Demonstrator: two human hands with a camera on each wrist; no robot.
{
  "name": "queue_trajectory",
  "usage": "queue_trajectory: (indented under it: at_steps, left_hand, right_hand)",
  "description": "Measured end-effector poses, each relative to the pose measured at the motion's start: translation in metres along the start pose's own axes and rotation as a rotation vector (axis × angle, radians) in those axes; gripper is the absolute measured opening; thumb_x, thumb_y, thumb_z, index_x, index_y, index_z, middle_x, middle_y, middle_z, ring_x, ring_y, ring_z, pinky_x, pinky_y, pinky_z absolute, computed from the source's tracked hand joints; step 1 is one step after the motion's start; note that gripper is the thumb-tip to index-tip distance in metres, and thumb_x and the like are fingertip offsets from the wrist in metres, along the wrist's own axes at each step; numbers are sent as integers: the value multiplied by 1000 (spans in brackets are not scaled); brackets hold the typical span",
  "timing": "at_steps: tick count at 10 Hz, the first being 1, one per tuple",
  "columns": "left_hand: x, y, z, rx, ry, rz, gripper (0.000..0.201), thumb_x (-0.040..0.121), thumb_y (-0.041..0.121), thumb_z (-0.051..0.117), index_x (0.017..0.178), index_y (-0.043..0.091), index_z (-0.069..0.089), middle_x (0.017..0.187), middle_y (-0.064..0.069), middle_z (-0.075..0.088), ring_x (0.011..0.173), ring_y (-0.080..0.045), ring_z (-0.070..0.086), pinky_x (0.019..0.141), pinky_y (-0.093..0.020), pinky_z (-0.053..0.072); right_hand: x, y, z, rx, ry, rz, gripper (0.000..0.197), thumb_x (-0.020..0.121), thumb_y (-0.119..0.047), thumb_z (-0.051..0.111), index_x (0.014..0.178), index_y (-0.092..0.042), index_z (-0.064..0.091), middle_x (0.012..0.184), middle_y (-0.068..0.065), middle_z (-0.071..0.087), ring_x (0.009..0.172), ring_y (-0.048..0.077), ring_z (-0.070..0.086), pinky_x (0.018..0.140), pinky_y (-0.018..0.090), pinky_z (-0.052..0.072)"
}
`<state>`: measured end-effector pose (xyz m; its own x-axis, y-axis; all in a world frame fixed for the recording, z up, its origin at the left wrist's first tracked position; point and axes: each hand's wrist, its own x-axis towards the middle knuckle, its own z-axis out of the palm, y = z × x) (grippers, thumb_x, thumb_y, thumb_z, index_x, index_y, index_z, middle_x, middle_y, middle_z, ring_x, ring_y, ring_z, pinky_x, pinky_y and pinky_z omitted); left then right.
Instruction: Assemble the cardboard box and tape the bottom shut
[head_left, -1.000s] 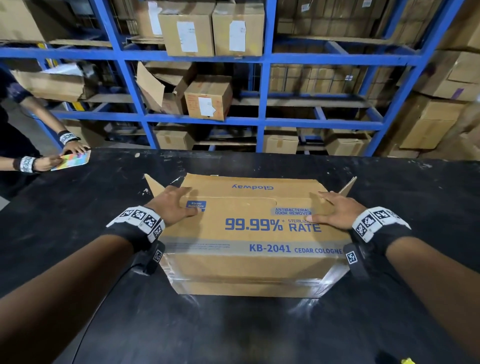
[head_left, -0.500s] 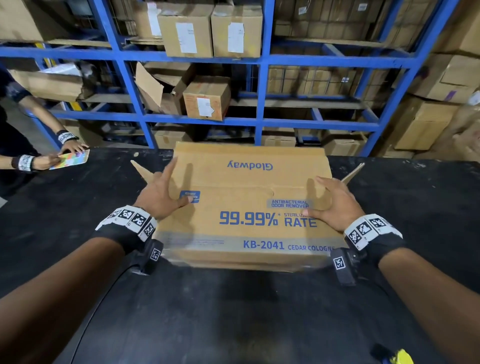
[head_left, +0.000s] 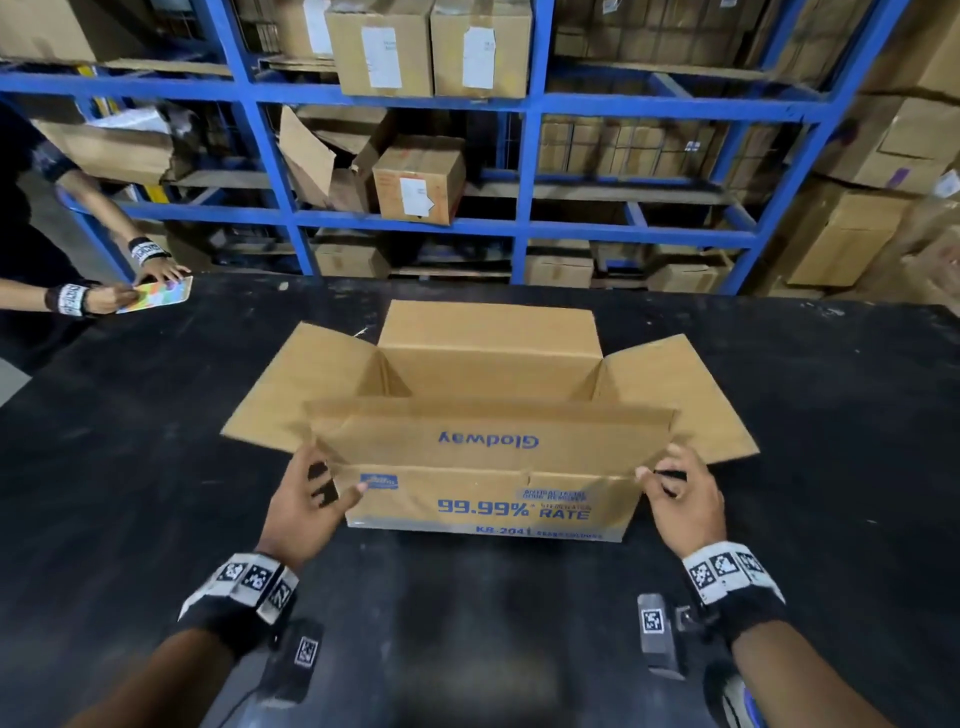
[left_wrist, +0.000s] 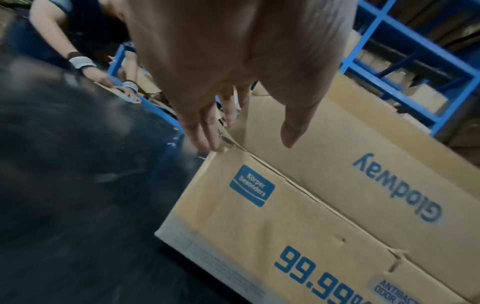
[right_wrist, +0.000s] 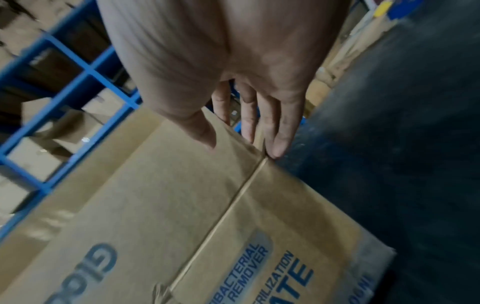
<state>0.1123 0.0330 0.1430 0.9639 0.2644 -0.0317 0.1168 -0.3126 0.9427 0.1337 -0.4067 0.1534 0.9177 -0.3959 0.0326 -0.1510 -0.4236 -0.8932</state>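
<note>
The brown cardboard box (head_left: 488, 501) with blue "Glodway" and "99.99% RATE" print stands on the black table (head_left: 156, 467), its open top facing up. Its side flaps (head_left: 296, 389) spread outward, and the near flap (head_left: 488, 431) leans toward me. My left hand (head_left: 335, 470) straddles the near left top corner, thumb by the front face, fingers (left_wrist: 205, 131) straight along the corner of the box (left_wrist: 285, 205). My right hand (head_left: 662, 467) rests at the near right corner, fingers (right_wrist: 278, 135) straight beside the flap fold of the box (right_wrist: 182, 205). The bottom is hidden.
Another person's hands hold a colourful card (head_left: 156, 295) at the table's far left edge. Blue shelving (head_left: 524, 234) loaded with cartons stands behind the table. More stacked cartons (head_left: 852, 234) fill the right side.
The box has been tipped up from lying on its side onto its bottom, open top now up and flaps spread. Both hands slid from its printed face to the near top corners.
</note>
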Motion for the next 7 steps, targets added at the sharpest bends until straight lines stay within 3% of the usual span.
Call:
queue_trajectory:
  at_steps: [1, 2, 3, 4, 5, 6, 7]
  left_hand:
    - [-31, -31, -8, 54, -8, -42, 49, 87, 12, 82, 107, 50, 59, 126, -1, 68, 115, -15, 71, 109, -43, 53]
    - [-60, -46, -18, 147, -11, 3, 39, 85, 12, 78, 105, 41, 62, 106, 13, 74, 89, -1, 73, 84, -11, 53]
    - [-83, -55, -25, 162, -2, -21, 30, 78, 29, 68, 107, 36, 67, 114, 18, 75, 98, -7, 72, 83, -26, 55]
    - [-93, -62, -29, 124, -16, -43, 34, 81, 22, 73, 114, 29, 66, 125, 12, 72, 111, -10, 70, 90, -25, 56]
    - [-94, -71, -35, 83, 11, -70, 61, 73, 39, 75, 131, 29, 57, 133, 5, 65, 119, -12, 66, 97, -39, 55]
    - [-101, -75, -44, 191, 52, -157, 62, 81, 34, 79, 137, 26, 53, 122, 6, 68, 107, -15, 69, 91, -37, 53]
    - [-125, -84, -54, 254, 48, -280, 31, 89, 8, 79, 111, 27, 70, 100, -5, 80, 91, -16, 77, 93, -33, 56]
  right_hand:
    - [-34, 21, -8, -73, -4, -23, 14, 90, -7, 74, 103, -7, 68, 97, 9, 76, 94, 19, 74, 73, 11, 42]
    - [-68, 48, -18, -74, -10, -122, 36, 80, 9, 74, 85, -26, 70, 90, -11, 76, 87, -13, 66, 73, -2, 41]
    - [-96, 75, -27, -41, -34, -198, 52, 72, 22, 74, 88, -27, 73, 103, -4, 76, 102, -1, 68, 93, 16, 51]
    - [-113, 86, -31, -6, -57, -201, 50, 73, 21, 77, 97, -22, 75, 114, -5, 74, 113, 18, 70, 103, 35, 52]
    - [-121, 81, -36, -33, -42, -154, 54, 77, 11, 78, 115, -25, 74, 123, -15, 71, 116, -1, 66, 100, 19, 50]
    - [-129, 91, -42, -61, -40, -14, 72, 80, -3, 81, 136, -42, 58, 127, -19, 67, 104, -18, 63, 83, 20, 57]
    - [-149, 127, -60, -115, -159, 157, 67, 74, -42, 85, 112, -82, 47, 105, -23, 73, 103, 7, 71, 82, 1, 48]
